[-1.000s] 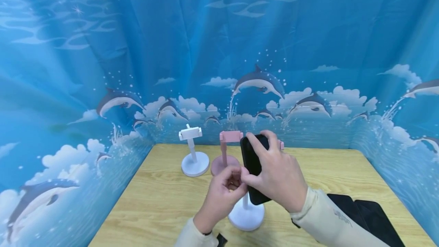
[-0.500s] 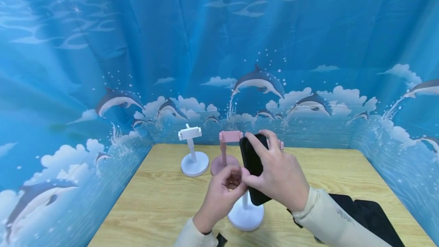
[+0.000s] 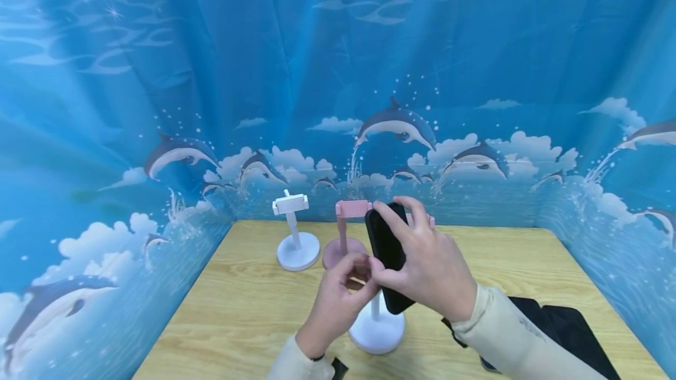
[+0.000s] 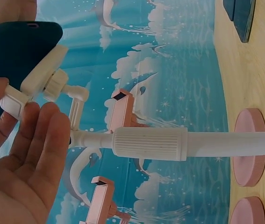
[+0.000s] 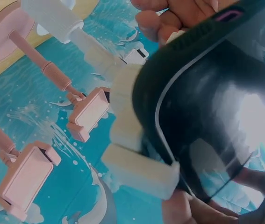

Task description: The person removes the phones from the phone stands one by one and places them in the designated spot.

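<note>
In the head view, a black phone (image 3: 387, 245) is held tilted above a white phone stand (image 3: 376, 330), hiding most of the stand's upper part. My right hand (image 3: 433, 263) grips the phone by its edges. At the holder's end, my left hand (image 3: 335, 298) pinches a white clamp end (image 4: 14, 101) between thumb and finger, as the left wrist view shows. There the phone (image 4: 17, 56) lies against the white holder (image 4: 43, 70). The right wrist view has the other white clamp end (image 5: 139, 170) at the phone's edge.
Behind stand another white stand (image 3: 298, 251) and a pink stand (image 3: 343, 245). A second pink stand (image 5: 27, 179) is mostly hidden behind the right hand in the head view. Flat black devices (image 3: 570, 333) lie at the right of the wooden table (image 3: 222, 315). A dolphin-print curtain (image 3: 338, 75) surrounds it.
Both hands keep their hold on the phone and clamp. The phone and hands sit very slightly further left in the head view, as the whole view has shifted a little.
</note>
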The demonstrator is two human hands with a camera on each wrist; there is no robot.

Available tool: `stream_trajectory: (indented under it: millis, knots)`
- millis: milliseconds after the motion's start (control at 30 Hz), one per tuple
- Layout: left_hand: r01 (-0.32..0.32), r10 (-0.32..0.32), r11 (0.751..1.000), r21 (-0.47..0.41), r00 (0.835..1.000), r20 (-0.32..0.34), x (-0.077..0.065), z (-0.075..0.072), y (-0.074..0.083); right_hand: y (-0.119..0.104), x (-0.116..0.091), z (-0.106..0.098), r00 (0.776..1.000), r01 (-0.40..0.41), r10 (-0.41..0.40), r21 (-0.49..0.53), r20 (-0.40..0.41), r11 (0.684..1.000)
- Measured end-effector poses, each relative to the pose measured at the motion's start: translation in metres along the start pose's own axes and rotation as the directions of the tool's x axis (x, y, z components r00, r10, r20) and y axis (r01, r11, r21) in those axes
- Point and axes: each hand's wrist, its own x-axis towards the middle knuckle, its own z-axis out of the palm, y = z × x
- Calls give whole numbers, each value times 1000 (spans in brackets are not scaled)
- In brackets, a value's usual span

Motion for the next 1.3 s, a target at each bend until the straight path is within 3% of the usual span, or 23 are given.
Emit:
stream_trajectory:
  millis: [167,367,600,833,933,1167,1300]
  knots:
    - [-20,20,999,-26,1000,-3,0,1,-1,-1,1,-9,998,38,-35,54,-59,998]
    - [-23,22,999,-46,1000,-22,-1,3,-1,-1,-8,-24,994,16,-6,89,-113,996]
    - [17,-19,997,-71,999,-27,-2,4,0,3,-38,-35,974,1,28,127,-225,992]
    - [12,-14,997,-79,1000,-22,-2,5,-4,15,-75,-28,956,-56,86,115,-281,992]
    - [12,-14,997,-82,1000,-27,-3,6,-4,19,-91,-19,954,-116,141,108,-264,987]
    - [22,-25,996,-89,999,-32,-3,6,-4,31,-125,12,938,-324,327,43,-117,945]
    - [28,-31,996,-88,999,-34,-3,6,-5,43,-137,33,928,-371,370,-2,-46,929]
